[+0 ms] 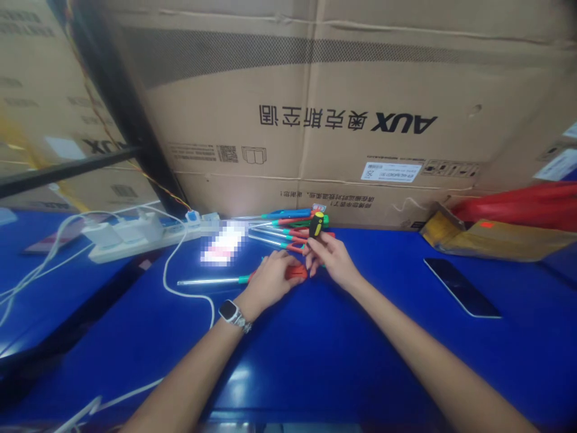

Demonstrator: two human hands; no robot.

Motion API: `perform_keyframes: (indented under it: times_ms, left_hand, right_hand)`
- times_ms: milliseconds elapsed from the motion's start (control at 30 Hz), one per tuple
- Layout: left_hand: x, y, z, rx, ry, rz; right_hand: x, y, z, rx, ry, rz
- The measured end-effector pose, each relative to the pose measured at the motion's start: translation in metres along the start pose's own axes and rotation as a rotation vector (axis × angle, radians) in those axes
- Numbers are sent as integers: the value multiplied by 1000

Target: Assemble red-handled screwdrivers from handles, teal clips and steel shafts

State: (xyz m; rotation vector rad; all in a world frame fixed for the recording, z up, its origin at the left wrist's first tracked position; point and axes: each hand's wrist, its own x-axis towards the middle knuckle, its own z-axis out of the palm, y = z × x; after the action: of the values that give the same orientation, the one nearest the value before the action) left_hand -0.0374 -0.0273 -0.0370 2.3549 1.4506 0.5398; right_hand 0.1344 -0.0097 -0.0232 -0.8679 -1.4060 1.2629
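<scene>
My left hand (273,278), with a watch on its wrist, is closed around the red handle of a long-necked lighter (211,281). The lighter's metal tube points left, low over the blue table. My right hand (331,258) grips a short black and yellow screwdriver (318,225), handle up; its shaft is hidden by my fingers. The right fingertips are close to the lighter's handle end, and I cannot tell if they touch it. Just behind my hands lie several more long-necked lighters (274,231) with red, green and blue handles, tubes pointing left.
A white power strip (135,240) with chargers and cables stands at the left. Beside it is a bright, pixelated patch. A phone (460,288) lies at the right, near a taped carton (484,237) and a red bag (518,207). Large cardboard boxes (288,156) wall the back.
</scene>
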Motion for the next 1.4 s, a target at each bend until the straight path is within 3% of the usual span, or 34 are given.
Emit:
perform_keyframes:
  times_ms: [133,333,433,600,700,933,1067,1167,1333,1400]
  left_hand:
    - [0,0,1,4,-11,7]
    - [0,0,0,6,-3,7]
    - [1,0,1,17,-5,3]
    - [1,-1,2,3,5,-2]
    - [1,-1,2,-10,-11,-15]
    - [1,1,1,10,-29,-45]
    - [2,-1,3,-6,-17,-39]
    - [3,-2,4,-7,-8,-27]
    - [2,-2,4,0,-13,-3]
    - [2,-2,4,11,-18,-2]
  right_hand:
    - [0,-3,-7,-43,-64,17]
    - [6,5,9,-84,152,-40]
    - [6,9,14,-92,175,-49]
    - [2,3,0,-7,-45,-33]
    - [0,-1,-10,-20,-102,11]
    - [10,7,7,-32,137,-17]
    - [11,14,12,-30,181,-27]
    - [7,14,4,-26,135,-40]
    - [1,5,-8,-78,-72,-71]
    - [1,3,-9,-121,-69,-72]
